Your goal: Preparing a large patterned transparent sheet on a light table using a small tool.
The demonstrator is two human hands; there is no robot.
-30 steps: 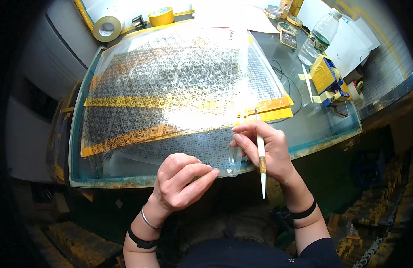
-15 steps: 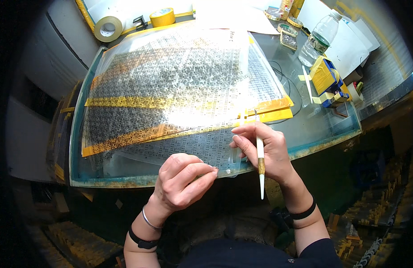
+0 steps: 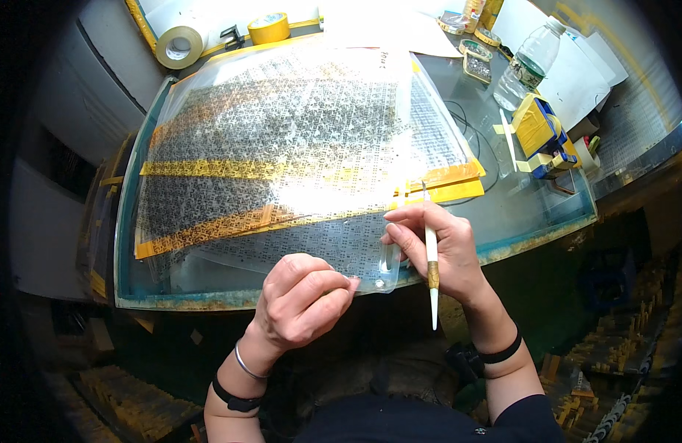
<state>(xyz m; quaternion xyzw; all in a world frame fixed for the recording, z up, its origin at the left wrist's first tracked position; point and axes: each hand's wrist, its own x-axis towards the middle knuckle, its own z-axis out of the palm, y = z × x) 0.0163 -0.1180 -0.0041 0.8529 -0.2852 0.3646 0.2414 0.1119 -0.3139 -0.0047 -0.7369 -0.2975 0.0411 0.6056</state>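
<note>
My left hand (image 3: 300,299) is closed at the table's front edge, thumb and forefinger pinched at the near edge of a clear printed film sheet (image 3: 363,255). To its right, my right hand (image 3: 450,251) holds a slim craft knife (image 3: 432,255) between its fingers. The knife has a white handle with a brownish band, its thin blade pointing away from me and its tail toward me. The thumb and forefinger of that hand come close to the film's right edge; whether they touch it, I cannot tell. Over the film lies a large dark-patterned sheet (image 3: 282,118) with orange and yellow tape strips.
The glass-topped table (image 3: 518,214) has a teal rim. Tape rolls (image 3: 180,48) and a black clip (image 3: 229,35) lie at the far left. A water bottle (image 3: 529,63), a blue tape dispenser (image 3: 551,136) and a thin black cable (image 3: 477,136) are on the right. Strong glare covers the middle.
The knife's tail has swung very slightly to the right. The near corner of the film has shifted a little, and my left fingertips have drawn slightly left.
</note>
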